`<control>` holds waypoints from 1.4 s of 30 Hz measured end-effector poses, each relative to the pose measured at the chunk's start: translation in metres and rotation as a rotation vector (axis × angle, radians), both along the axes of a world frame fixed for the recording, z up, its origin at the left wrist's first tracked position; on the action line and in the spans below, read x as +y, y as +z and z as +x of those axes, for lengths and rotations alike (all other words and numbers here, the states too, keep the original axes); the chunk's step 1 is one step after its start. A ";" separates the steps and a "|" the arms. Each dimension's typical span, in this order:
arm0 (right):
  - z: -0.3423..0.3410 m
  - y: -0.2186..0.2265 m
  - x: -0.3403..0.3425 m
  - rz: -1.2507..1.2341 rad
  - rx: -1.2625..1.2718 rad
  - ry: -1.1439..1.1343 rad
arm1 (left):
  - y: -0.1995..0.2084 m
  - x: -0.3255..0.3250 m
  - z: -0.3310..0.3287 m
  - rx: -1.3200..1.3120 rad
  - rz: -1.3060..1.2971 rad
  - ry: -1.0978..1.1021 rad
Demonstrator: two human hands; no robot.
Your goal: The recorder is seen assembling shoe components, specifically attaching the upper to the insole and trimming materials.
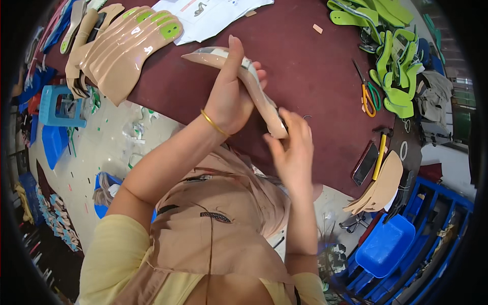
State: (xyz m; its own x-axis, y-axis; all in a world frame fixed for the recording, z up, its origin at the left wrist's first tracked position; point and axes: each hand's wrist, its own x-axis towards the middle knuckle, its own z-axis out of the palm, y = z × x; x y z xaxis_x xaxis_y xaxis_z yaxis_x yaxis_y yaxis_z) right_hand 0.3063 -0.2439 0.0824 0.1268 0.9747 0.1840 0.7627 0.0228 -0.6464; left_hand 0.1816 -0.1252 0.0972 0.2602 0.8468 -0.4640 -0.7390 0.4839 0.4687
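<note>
A glossy beige shoe part (250, 85) with a long pointed toe is held tilted over the dark red table (325, 81). Whether it is a sole or an upper I cannot tell. My left hand (233, 96), with a gold bangle on the wrist, wraps round its middle, the thumb along the near side. At the heel end my right hand (294, 145) pinches the part between thumb and fingers. A dark edge shows at that end by the fingertips. My fingers hide some of its underside.
Glossy beige shoe pieces (122, 63) with green ends lie far left, beside paper sheets (195, 20). On the right are scissors (370, 96), green shoe pieces (399, 76), a phone (365, 163), a yellow-handled hammer (379, 155) and beige flat pieces (382, 183). Below stands a blue bin (385, 247).
</note>
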 end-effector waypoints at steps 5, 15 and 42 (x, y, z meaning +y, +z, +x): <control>0.045 -0.006 0.018 -0.279 0.339 0.128 | -0.009 -0.025 -0.045 0.662 0.499 -1.398; 0.086 0.018 0.006 -0.471 0.359 -0.110 | -0.056 0.011 -0.009 1.219 2.024 -0.341; 0.128 -0.011 -0.024 -0.610 0.487 -0.062 | -0.053 0.007 -0.009 1.242 2.022 -0.358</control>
